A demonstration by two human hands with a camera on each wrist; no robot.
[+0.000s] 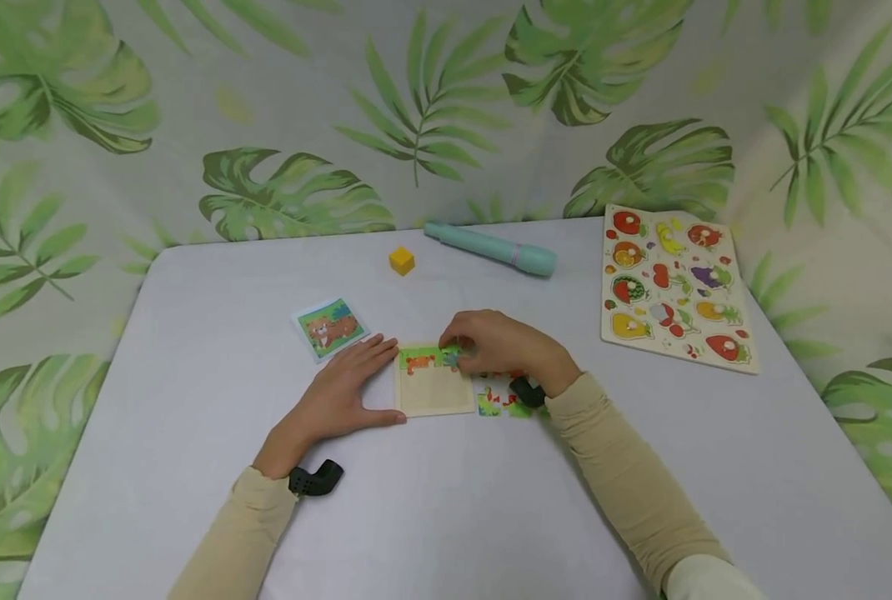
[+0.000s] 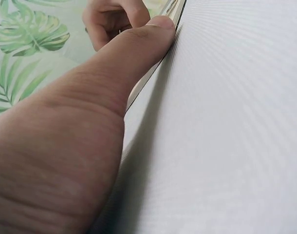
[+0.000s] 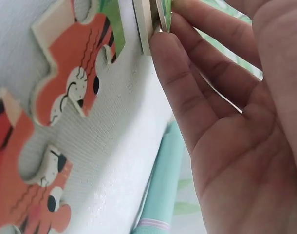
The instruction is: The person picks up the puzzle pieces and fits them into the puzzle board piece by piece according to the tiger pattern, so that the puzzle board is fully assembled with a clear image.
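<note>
At left we see a card (image 1: 333,327) with a bear picture, tilted on the white table (image 1: 176,358). Just beside it, the left hand (image 1: 341,393) lies with fingers straight and thumb spread wide, the thumb touching the near left corner of the tray (image 1: 434,396). Farther back, we find a yellow cube (image 1: 402,262). The tray lies flat in front of us, with an orange-and-green strip (image 1: 418,362) along its far edge; we cannot tell how many parts form it. Over the tray's far right corner, the right hand (image 1: 494,342) pinches a puzzle piece (image 1: 450,358) between thumb and fingers. Behind that hand lies a teal tube (image 1: 491,247). Loose pieces (image 1: 488,403) lie right of the tray, partly hidden from us by the right wrist. At far right we see a fruit board (image 1: 674,292).
</note>
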